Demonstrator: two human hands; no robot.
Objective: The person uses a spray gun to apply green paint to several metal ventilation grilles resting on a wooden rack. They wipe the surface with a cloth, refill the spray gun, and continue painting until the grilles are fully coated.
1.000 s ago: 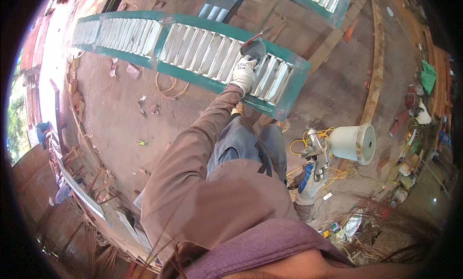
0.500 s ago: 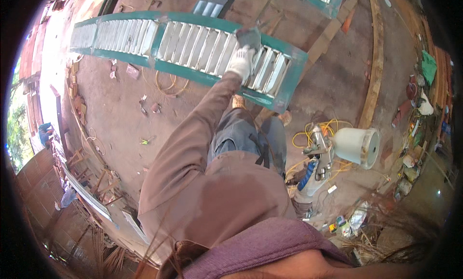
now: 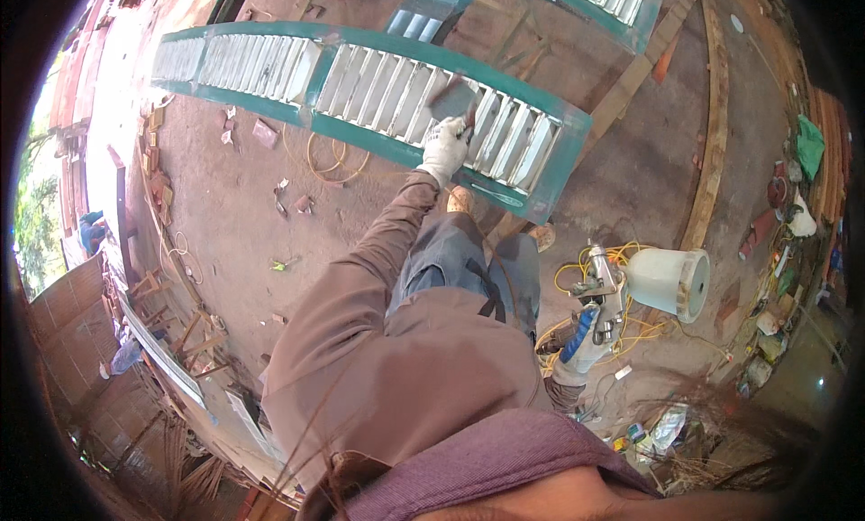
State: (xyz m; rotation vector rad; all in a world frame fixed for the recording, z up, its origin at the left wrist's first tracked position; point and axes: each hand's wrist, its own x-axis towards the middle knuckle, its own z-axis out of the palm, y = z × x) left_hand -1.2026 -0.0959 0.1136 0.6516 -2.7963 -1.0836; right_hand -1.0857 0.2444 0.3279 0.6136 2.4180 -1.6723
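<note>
Head view, from my remote seat:
- Left hand, gloved: closed around a flat dark plate, which lies over the white slats.
- Louvred panel, green-framed: stretched out ahead of me, beyond the feet.
- Right hand, gloved: wrapped around a spray gun, pale cup attached, beside yellow hose.
- Handling, my judgement: keep the plate steady, square to the frame, gun well clear of the hose loops.

Green plastic bag at right edge. Long wooden beam lies upper right. Foliage shows at left edge.
</note>
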